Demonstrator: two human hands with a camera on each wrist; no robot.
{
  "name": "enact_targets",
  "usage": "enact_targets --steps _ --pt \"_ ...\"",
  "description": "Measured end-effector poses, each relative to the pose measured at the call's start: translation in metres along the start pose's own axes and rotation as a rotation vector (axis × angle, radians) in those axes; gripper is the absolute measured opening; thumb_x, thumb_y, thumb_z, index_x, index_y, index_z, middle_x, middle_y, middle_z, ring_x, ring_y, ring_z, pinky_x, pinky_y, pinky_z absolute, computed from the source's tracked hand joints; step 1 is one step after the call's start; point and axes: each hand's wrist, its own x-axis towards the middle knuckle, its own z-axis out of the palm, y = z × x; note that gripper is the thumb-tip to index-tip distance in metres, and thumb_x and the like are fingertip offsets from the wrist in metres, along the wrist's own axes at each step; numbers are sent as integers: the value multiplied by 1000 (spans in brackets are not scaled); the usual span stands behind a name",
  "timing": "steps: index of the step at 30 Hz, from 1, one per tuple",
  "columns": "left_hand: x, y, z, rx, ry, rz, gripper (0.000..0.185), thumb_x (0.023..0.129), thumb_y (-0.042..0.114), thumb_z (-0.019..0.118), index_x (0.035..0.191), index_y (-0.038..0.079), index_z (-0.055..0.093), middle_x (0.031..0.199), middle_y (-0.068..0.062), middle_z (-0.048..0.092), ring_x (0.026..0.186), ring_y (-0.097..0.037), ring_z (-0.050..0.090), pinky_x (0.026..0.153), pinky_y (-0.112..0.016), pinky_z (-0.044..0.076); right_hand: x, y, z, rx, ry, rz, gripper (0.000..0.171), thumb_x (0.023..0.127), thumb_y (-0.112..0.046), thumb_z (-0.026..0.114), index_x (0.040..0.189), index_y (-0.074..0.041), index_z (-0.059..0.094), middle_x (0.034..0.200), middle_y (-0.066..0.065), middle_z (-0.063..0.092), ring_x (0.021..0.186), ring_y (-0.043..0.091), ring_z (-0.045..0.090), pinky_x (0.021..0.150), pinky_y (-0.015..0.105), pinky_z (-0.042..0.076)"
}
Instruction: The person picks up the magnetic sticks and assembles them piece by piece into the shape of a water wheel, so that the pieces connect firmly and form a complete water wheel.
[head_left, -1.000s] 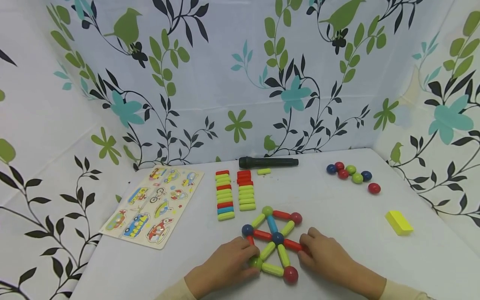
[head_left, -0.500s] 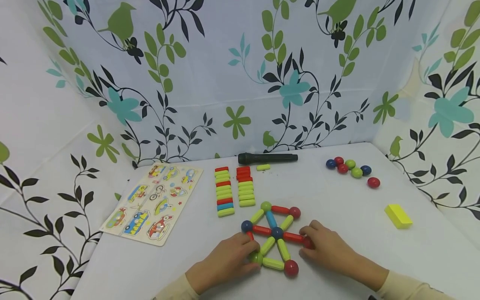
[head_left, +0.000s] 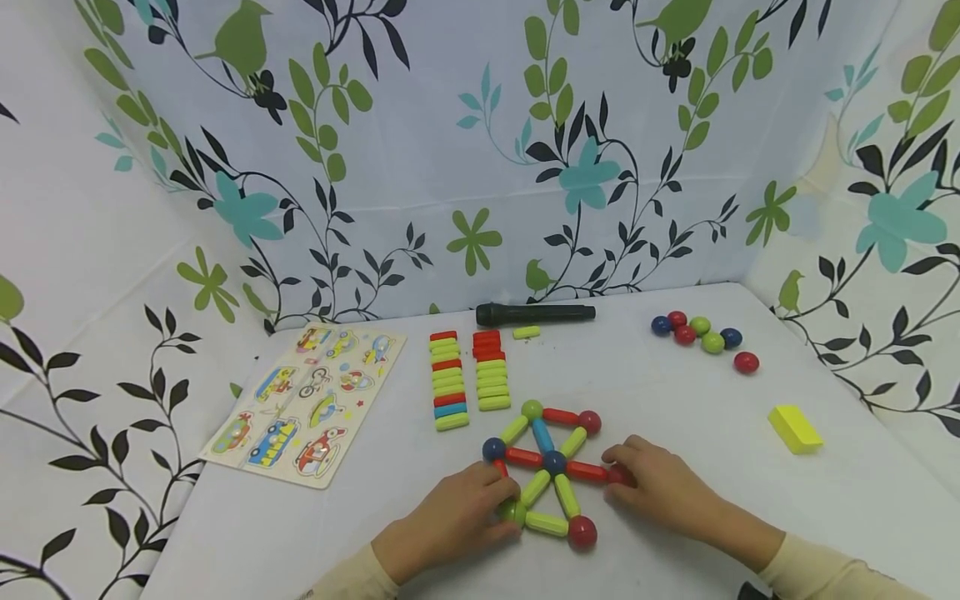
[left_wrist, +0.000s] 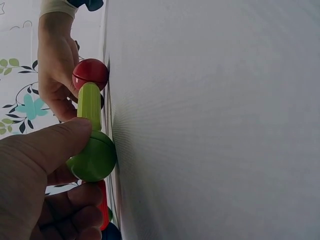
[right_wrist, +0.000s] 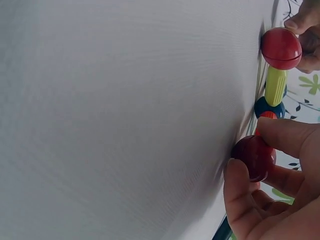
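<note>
A wheel-like frame [head_left: 552, 464] of coloured rods and balls lies on a white tabletop [head_left: 637, 375], with a blue hub ball [head_left: 553, 462] at its centre and six rods fanning out from it. To the near left of the hub ball, the left hand [head_left: 460, 517] holds a green ball [left_wrist: 92, 157] on the rim — thumb against one side, the other fingers bent round it. To the right of the hub ball, the right hand [head_left: 671, 483] pinches a dark red ball [right_wrist: 254, 158] between thumb and fingers, at the outer end of a red rod [head_left: 587, 472]. On the near side of the hub ball sits a bright red ball [head_left: 582, 533], linked to the green one by a yellow-green rod [head_left: 547, 524].

Beyond the hub ball and to its left are two columns of loose rods [head_left: 492, 383]; past them lies a black microphone-shaped object [head_left: 536, 314]. A picture puzzle board [head_left: 351, 417] rests well to the hub ball's left. Far to its right — loose balls [head_left: 685, 335] in a cluster, and a yellow block [head_left: 796, 429] closer in.
</note>
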Motion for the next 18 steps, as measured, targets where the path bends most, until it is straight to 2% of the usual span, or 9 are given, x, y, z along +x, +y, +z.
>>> enact_targets --steps 8,11,18 --pt "0 0 1 1 11 7 34 88 41 79 116 23 69 93 16 56 84 1 48 70 -12 43 0 5 1 21 -2 -15 43 77 -28 89 115 -17 73 94 -9 61 83 7 55 77 28 57" --pt "0 0 1 0 8 7 34 88 41 79 116 23 69 93 15 56 83 1 48 70 -13 44 -2 6 2 14 -6 -17 44 77 -26 89 116 -18 73 94 -10 60 83 7 55 77 26 57" --pt "1 -1 1 -2 8 5 35 88 40 80 116 23 69 93 14 57 84 0 49 73 -13 45 -4 6 1 5 -21 -94 40 81 -25 86 119 -17 74 96 -10 62 83 7 55 73 21 53"
